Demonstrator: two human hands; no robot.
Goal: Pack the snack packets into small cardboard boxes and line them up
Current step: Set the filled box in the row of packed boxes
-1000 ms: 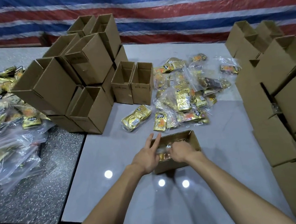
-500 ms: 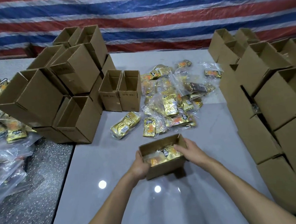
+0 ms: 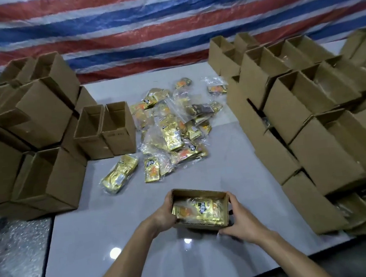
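Nearer now: box [image 3: 196,192] w/ pkts [image 3: 196,211]; L hand [image 3: 164,216], R hand [image 3: 240,220] grip.

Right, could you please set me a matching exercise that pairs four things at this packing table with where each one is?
Things:
1. small brown cardboard box holding gold packets
2. pair of empty open brown cardboard boxes
3. loose heap of gold foil snack packets
4. red, white and blue striped tarpaulin

Places:
A. hanging behind the grey table
B. gripped between the left hand and right hand
C. lying mid-table
D. standing upright just left of the heap

Pairs: 1-B; 2-D; 3-C; 4-A.
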